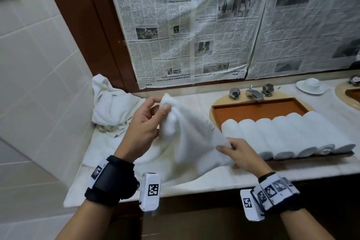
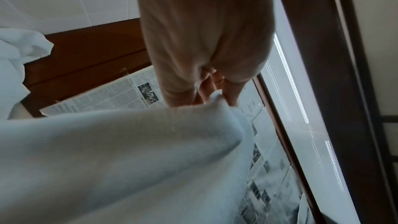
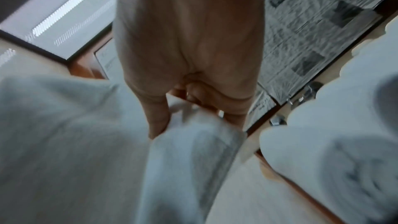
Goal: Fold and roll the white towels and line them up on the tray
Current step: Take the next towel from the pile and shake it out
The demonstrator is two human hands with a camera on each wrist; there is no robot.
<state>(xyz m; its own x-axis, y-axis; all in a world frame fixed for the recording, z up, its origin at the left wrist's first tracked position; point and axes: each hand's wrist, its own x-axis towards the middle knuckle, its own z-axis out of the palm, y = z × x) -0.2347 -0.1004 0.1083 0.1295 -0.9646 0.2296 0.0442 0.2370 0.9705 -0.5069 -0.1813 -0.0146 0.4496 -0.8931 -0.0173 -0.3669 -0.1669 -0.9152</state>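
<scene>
left hand point(image 1: 145, 122): raised above the counter, thumb and fingers pinching one corner of the towel point(image 1: 191, 134); in the left wrist view the fingertips point(image 2: 231, 94) close on the cloth edge.
right hand point(image 1: 240, 155): lower and nearer the counter's front edge, fingers curled round the towel's other corner, just beside the tray.
towel: white, unrolled, hanging slack between the two hands, its lower part draped on the counter point(image 1: 214, 183).
tray point(image 1: 259, 106): brown, rectangular, set over the sink to the right of the hands.
rolls point(image 1: 288, 136): six white rolled towels lying side by side along the tray's near part, touching one another; the far part of the tray is bare.
pile point(image 1: 112, 103): loose white towels heaped at the counter's left end against the tiled wall, apart from the tray.
tap point(image 1: 253, 92): chrome, with two knobs, just behind the tray.
newspaper point(image 1: 185, 25): sheets covering the wall panel behind the counter.
cup point(image 1: 311, 84): white, on a saucer, at the far right of the counter.
</scene>
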